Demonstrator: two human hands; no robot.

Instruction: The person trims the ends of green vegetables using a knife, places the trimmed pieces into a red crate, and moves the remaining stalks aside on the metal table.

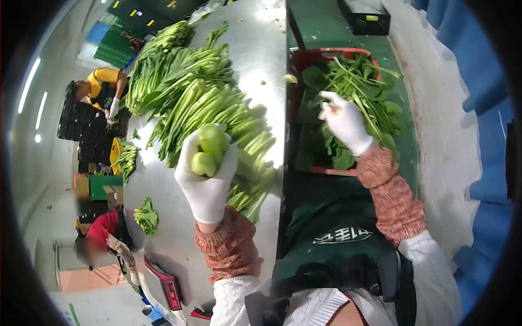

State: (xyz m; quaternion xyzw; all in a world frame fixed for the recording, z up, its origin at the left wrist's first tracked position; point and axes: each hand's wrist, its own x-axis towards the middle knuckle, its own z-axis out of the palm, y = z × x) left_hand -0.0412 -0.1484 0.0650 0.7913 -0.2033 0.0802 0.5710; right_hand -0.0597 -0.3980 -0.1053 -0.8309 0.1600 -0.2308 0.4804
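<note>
My left hand (pixel 207 176), in a white glove, is wrapped round a head of leafy greens (pixel 213 142). Its thick pale green stalk ends point up toward me, and the leaves are hidden behind the hand. Long-stalked leafy greens (pixel 201 111) lie in a heap on the metal table just beyond it. My right hand (pixel 347 120), also gloved, is over a red crate (pixel 340 171) beside the table. Its fingers are partly bent and apart, with nothing visible between them. Loose leaves and stalks (pixel 361 87) fill the crate below. A small leaf piece (pixel 290 79) shows near the table edge.
The metal table (pixel 179 223) carries another small bunch (pixel 146 217) and a red-framed device with a lit display (pixel 169 288). Two people, in a yellow top (pixel 106 77) and a red top (pixel 103 231), are across the table. A black crate (pixel 365 20) stands at the far right.
</note>
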